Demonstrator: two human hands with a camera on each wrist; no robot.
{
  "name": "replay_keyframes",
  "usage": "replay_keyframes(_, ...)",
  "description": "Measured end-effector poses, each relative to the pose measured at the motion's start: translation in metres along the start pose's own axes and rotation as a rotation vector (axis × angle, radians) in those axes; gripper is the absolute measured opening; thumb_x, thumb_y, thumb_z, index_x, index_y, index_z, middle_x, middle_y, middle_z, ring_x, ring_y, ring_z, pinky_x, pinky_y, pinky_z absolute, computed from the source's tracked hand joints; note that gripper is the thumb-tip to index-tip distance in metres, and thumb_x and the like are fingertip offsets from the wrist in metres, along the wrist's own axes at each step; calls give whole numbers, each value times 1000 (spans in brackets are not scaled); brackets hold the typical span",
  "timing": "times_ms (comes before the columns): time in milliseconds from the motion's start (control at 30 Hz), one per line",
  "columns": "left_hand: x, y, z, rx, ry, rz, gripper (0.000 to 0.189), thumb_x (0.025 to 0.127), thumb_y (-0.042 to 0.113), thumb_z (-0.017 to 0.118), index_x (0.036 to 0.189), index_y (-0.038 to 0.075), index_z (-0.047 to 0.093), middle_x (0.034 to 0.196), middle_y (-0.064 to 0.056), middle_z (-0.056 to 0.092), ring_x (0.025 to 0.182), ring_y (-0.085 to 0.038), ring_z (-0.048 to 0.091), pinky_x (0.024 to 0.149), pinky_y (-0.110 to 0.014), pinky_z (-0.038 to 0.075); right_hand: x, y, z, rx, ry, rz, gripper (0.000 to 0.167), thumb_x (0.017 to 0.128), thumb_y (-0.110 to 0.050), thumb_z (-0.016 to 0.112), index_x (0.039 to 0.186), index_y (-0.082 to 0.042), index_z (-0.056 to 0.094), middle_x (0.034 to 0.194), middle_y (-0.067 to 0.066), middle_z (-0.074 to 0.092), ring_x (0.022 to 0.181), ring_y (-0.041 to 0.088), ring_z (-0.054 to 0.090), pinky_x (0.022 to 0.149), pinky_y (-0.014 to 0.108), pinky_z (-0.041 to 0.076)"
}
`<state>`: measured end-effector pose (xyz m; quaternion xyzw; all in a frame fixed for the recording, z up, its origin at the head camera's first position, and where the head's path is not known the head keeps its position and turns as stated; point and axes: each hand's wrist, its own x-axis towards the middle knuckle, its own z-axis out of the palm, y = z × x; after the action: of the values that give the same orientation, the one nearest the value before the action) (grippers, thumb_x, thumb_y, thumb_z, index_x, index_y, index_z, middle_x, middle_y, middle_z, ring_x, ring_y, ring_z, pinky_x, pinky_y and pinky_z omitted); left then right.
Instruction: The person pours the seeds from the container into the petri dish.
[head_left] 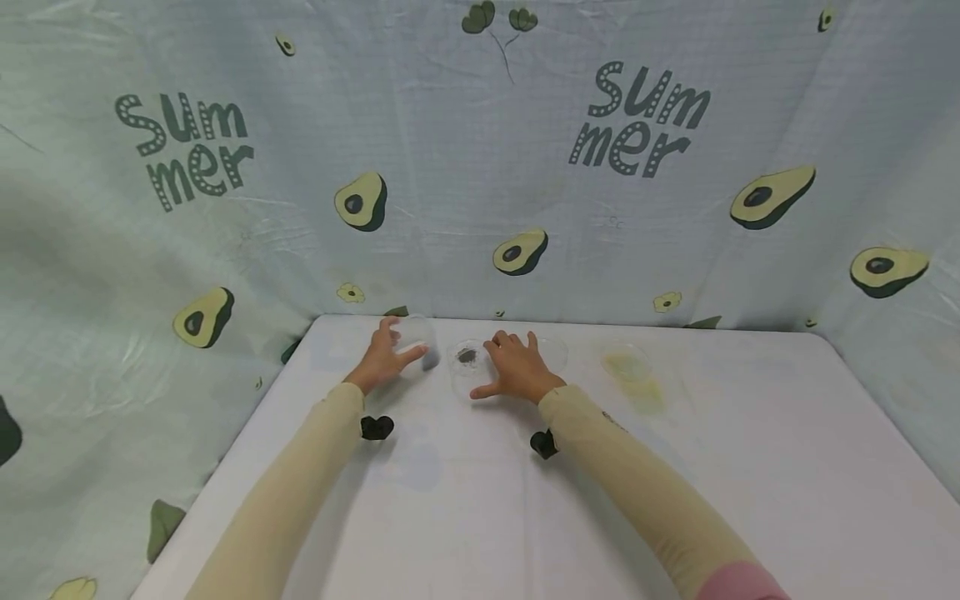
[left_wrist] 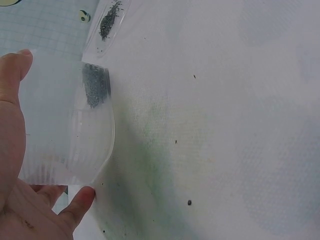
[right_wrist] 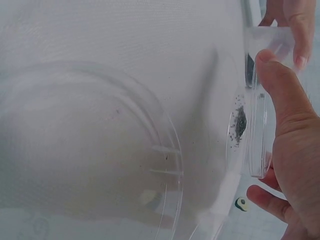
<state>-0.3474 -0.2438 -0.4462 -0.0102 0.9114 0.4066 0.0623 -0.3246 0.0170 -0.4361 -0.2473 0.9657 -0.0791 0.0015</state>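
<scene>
My left hand (head_left: 381,360) holds a clear plastic cup (left_wrist: 55,125) between thumb and fingers, near the table's far edge. Dark granules (left_wrist: 96,85) lie in the cup's bottom, gathered to one side. Just right of it, my right hand (head_left: 517,367) grips the edge of a clear petri dish (right_wrist: 257,135), thumb at one side and fingers at the other. A small heap of dark granules (head_left: 467,357) shows at that dish, with loose grains scattered around the heap. In the right wrist view, cup and dish are side by side.
Another clear round dish (right_wrist: 172,145) sits right of my right hand, partly behind it. Farther right is a clear dish (head_left: 630,362) with a yellowish patch. Stray specks (left_wrist: 189,202) dot the white table (head_left: 465,517). A printed curtain (head_left: 450,167) hangs behind.
</scene>
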Motion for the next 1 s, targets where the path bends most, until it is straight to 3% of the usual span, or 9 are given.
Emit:
replay_keyframes(733,1,5,2,1,6,-10,91,88,46,67,150,12,10,152,-23,25,142,-38,29,115,-55,29,2,-1,1,-32,-7,12,91,71,-67,72,136,-6,53,130,11,53,124,31,50,112,67,22)
replay_keyframes(1000,1,1,1,10,8,-15,91,88,47,67,150,12,10,152,-24,25,141,-40,30,115,-56,28,3,-4,3,19,3,28,81,76,-60,72,137,-10,53,136,12,53,130,32,46,113,67,19)
